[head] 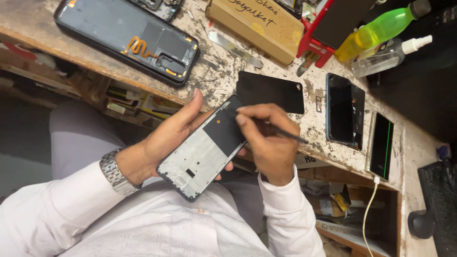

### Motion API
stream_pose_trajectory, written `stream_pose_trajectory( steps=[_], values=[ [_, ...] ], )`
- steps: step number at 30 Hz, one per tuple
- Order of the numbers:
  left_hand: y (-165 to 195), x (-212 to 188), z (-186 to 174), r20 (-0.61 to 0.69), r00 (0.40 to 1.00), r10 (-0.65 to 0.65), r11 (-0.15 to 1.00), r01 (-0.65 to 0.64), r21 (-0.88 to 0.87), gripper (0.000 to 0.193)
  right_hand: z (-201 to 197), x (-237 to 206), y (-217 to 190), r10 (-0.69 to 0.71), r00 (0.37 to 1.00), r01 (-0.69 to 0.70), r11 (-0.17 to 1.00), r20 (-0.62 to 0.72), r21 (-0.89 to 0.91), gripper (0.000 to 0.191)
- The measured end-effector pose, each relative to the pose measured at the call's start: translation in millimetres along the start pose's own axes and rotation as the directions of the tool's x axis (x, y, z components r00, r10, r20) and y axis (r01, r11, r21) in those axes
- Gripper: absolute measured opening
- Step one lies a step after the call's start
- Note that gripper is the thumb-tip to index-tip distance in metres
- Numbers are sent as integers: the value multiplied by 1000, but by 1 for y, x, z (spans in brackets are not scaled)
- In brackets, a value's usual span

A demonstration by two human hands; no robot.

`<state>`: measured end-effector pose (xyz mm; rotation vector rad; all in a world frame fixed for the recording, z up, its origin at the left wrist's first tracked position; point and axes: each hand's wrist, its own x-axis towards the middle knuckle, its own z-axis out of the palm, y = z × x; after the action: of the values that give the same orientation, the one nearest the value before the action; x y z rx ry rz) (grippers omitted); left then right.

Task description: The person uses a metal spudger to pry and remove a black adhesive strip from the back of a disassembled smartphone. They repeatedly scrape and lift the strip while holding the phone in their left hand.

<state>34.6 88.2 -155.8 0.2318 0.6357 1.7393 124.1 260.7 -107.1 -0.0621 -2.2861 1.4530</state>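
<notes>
My left hand (164, 138) cradles an opened phone frame (202, 150) from below, its bare metal inside facing up, just off the front edge of the workbench. My right hand (269, 140) pinches a thin dark tool (281, 133) like a pen, its tip resting on the upper end of the frame near a black panel. A metal watch sits on my left wrist.
On the scarred workbench (216, 71) lie a black phone back cover with an orange flex (131, 35), a flat black panel (270, 92), two phones (345, 110) (381, 146), one on a white cable, a cardboard box (259, 24), a green bottle (378, 29) and a clear bottle (388, 54).
</notes>
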Motion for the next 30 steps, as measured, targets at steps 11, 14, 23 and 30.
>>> stream_pose_trajectory(
  steps=[11, 14, 23, 30],
  values=[
    [-6, -3, -9, 37, 999, 13, 989, -8, -145, 91, 9, -10, -10, -27, 990, 32, 999, 137, -33, 8],
    [-7, -4, -10, 50, 999, 16, 991, -9, -131, 92, 12, -15, -13, -69, 982, 73, 997, 174, -21, 10],
    [-8, -5, -12, 45, 999, 20, 986, -12, -169, 92, 23, -21, -19, 123, 972, -153, 978, 198, 141, 8],
    [-2, -2, 2, 37, 998, 45, 981, -37, -193, 93, 24, -30, -27, -25, 978, -11, 986, 209, 168, 9]
  ],
)
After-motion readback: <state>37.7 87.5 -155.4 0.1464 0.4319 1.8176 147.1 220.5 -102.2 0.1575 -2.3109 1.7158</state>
